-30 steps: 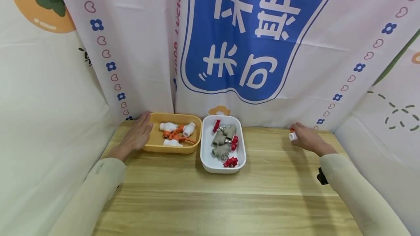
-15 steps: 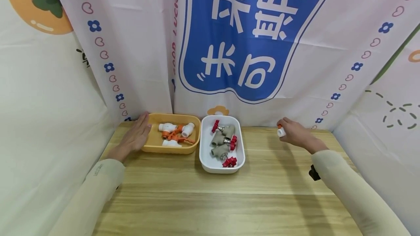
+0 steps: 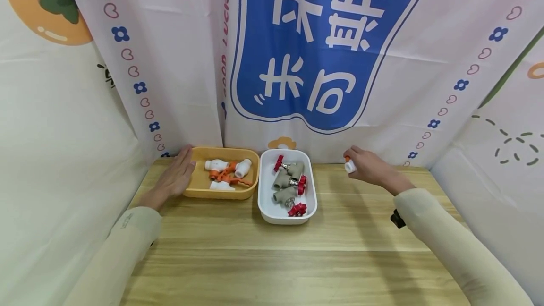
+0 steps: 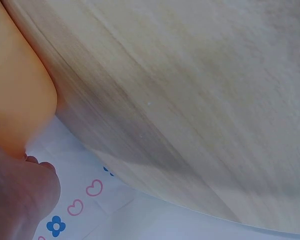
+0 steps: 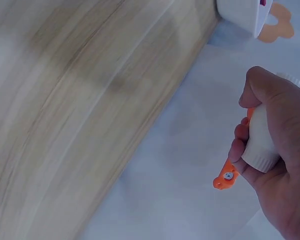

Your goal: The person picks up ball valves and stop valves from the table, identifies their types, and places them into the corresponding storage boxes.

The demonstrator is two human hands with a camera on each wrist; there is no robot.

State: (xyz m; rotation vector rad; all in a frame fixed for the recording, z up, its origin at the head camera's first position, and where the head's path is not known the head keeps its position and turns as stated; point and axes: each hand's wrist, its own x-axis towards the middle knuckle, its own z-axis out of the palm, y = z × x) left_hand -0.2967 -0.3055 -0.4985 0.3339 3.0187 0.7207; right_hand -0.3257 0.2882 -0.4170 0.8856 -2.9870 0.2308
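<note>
My right hand (image 3: 370, 169) grips a white ball valve (image 5: 261, 140) with an orange lever handle, raised above the table to the right of the white basin. In the right wrist view the fingers curl round the valve body and the orange lever (image 5: 227, 177) sticks out past them. My left hand (image 3: 175, 176) lies with fingers extended against the left end of the yellow basin (image 3: 221, 194). Inside that basin are several white valves (image 3: 221, 186) with orange handles. Beside it, the white basin (image 3: 285, 220) contains grey valves (image 3: 282, 179) with red wheel handles.
Both basins stand side by side at the back of the wooden table (image 3: 272, 268). A printed cloth (image 3: 191, 60) hangs directly behind them, and white cloth walls (image 3: 63, 164) rise on the left and right.
The right hand has moved left with the ball valve, closer to the white basin. My left hand stays at the yellow basin. The head view has shifted slightly.
</note>
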